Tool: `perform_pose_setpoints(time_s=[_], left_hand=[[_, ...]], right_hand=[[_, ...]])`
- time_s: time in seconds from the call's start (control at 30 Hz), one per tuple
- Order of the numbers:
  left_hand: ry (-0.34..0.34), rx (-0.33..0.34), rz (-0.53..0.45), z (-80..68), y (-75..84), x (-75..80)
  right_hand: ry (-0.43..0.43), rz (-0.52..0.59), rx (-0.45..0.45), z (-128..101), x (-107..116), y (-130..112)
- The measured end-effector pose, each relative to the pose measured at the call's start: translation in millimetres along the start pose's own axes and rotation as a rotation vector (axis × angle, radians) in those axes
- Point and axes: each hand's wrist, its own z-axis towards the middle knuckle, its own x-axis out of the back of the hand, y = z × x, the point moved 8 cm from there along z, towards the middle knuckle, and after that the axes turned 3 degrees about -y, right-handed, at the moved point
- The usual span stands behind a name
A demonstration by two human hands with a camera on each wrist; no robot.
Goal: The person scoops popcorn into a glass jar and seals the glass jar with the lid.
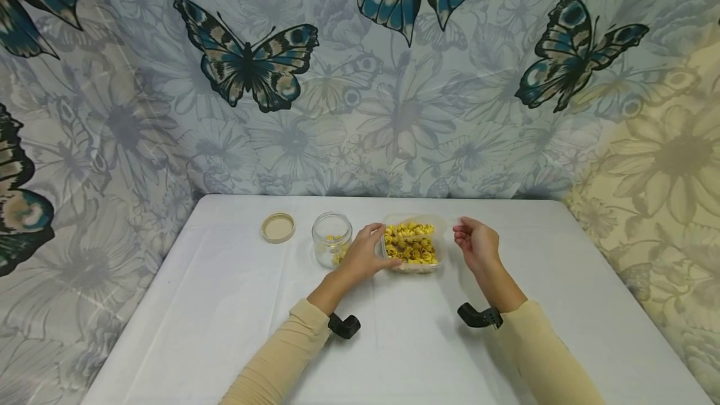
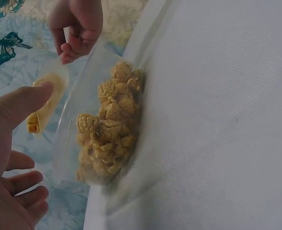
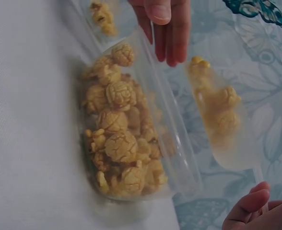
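We see the right grip [image 1: 477, 245] pinching the handle of a translucent scoop [image 3: 239, 139], popcorn in its bowl, above a clear plastic tub [image 3: 182, 155] of popcorn [image 3: 122, 122] on the bench [image 1: 410, 336]. Our left grip [image 1: 362, 256] is spread wide beside the tub, near a clear jar [image 1: 322, 254].

We see a clear, rectangular plastic tub [image 1: 443, 244] standing upright and uncovered, well filled with knobbly golden-yellow popcorn [image 1: 413, 249]. Above it we find a translucent, pale plastic scoop [image 3: 229, 143] (loaded with popcorn of its own), its thin handle pinched in the right hand [image 1: 478, 244]. Left of the tub we have a clear, round, open jar [image 1: 322, 233], upright, with some popcorn inside.
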Motion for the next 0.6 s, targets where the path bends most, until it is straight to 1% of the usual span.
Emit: perform_pose_setpoints(time_s=[0.23,0.43,0.6], left_hand=[[-0.007,-0.022,-0.016,-2.5,9.0,7.3],[0.008,-0.046,-0.056,-5.4,17.5,16.9],[0.019,-0.050,-0.088,-8.1,23.2,24.9]], right_hand=[[-0.028,0.016,0.011,-4,-6,-8],[-0.037,0.036,0.011,-5,-10,-13],[-0.058,0.051,0.015,-7,-14,-17]])
